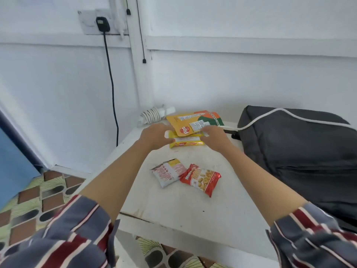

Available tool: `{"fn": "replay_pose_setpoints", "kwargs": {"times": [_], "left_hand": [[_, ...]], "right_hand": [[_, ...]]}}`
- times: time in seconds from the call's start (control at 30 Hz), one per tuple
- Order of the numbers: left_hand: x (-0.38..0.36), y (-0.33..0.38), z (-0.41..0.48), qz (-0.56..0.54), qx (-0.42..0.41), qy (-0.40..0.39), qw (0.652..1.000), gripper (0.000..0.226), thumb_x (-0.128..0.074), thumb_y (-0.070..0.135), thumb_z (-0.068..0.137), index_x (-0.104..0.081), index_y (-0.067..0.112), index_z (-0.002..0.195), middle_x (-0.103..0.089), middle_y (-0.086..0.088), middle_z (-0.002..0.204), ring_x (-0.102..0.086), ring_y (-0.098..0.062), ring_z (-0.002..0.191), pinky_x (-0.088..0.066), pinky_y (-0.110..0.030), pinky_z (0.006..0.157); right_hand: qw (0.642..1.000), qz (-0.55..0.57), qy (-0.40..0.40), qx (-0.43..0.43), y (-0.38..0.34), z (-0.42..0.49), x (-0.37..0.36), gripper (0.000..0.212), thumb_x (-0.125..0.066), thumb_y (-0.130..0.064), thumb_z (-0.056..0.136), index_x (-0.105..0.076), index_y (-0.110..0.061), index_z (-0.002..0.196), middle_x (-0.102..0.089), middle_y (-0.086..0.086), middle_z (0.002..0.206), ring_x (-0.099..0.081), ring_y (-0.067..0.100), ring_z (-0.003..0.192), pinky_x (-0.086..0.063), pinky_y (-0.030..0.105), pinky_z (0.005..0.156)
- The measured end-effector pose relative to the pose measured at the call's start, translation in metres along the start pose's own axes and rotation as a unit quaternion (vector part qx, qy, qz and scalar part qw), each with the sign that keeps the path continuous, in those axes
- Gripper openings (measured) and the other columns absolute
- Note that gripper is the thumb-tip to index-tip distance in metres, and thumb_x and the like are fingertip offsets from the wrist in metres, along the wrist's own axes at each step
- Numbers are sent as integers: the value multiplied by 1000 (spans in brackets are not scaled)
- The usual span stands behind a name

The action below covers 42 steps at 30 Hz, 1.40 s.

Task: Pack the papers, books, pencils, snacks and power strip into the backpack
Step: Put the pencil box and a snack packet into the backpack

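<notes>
White desk [193,206] pushed into a corner of the room. Person leaning over it, both arms stretched forward, striped sleeves pushed up.

Left hand [154,135]: fingers curled round the left end of a long yellow biscuit pack [186,142] at the far side of the desk. Right hand [214,138]: fingers curled on the pack's right end. A yellow-orange pouch [185,121] lies tilted on top of that pack, between the two hands. A green and orange packet [215,118] sits just behind it.

Power strip [154,115]: white, cord coiled round it, against the wall in the far corner of the desk, just beyond the left hand.

Nearer the person, mid-desk: a silver and red sachet [168,172] and a red peanut packet [201,178], touching, well apart from both hands.

Backpack [299,161]: dark grey, lying on the right side of the desk; a white cord [270,113] runs across its top.

Black plug [102,24] in a wall socket on the left.
</notes>
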State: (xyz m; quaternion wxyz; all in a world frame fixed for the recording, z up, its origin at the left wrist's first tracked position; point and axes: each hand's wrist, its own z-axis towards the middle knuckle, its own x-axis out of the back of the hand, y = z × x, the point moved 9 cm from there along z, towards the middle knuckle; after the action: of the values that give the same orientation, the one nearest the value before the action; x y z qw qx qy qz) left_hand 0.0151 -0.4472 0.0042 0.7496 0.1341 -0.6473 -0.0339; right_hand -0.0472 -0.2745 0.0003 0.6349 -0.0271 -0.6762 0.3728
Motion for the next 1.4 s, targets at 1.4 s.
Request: {"fn": "replay_pose_setpoints", "kwargs": {"times": [1.4], "left_hand": [[-59, -16, 186, -266, 24, -134, 954, 33, -44, 13, 95, -55, 23, 125, -41, -12, 139, -47, -28, 120, -46, -32, 88]], "right_hand": [[889, 295, 198, -287, 41, 61, -24, 29, -58, -8, 90, -59, -7, 118, -60, 12, 123, -66, 22, 96, -59, 35, 76]]}}
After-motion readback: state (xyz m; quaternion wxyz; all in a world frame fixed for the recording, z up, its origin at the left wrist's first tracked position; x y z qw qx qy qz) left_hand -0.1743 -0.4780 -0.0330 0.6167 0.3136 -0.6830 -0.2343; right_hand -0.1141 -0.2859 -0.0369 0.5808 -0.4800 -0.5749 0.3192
